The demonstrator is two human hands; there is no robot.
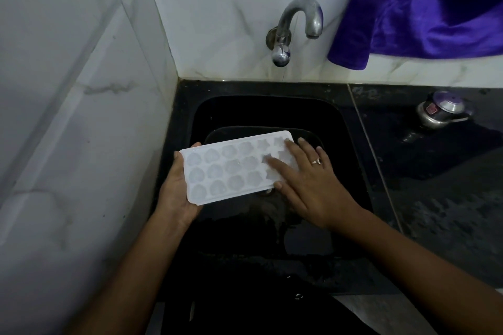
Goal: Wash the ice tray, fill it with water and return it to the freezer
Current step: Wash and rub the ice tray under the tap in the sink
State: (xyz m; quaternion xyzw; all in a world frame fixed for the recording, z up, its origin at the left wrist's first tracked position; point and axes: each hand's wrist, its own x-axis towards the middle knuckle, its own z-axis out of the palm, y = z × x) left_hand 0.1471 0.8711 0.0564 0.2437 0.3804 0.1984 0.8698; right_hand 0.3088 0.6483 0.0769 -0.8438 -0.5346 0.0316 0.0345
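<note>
A white ice tray [228, 168] with several shaped cells is held level over the black sink [351, 160]. My left hand [177, 187] grips its left end from below, thumb on the edge. My right hand [307, 179] lies flat on the tray's right end, fingers straight across the cells, a ring on one finger. The metal tap [296, 27] juts from the tiled wall above the sink; no water runs from it.
A dark plate or pan [304, 134] lies in the sink under the tray. A steel pressure-cooker lid [441, 111] sits on the black counter [435, 198] at right. A purple cloth [419, 3] hangs at upper right. White tiled wall [68, 117] closes the left side.
</note>
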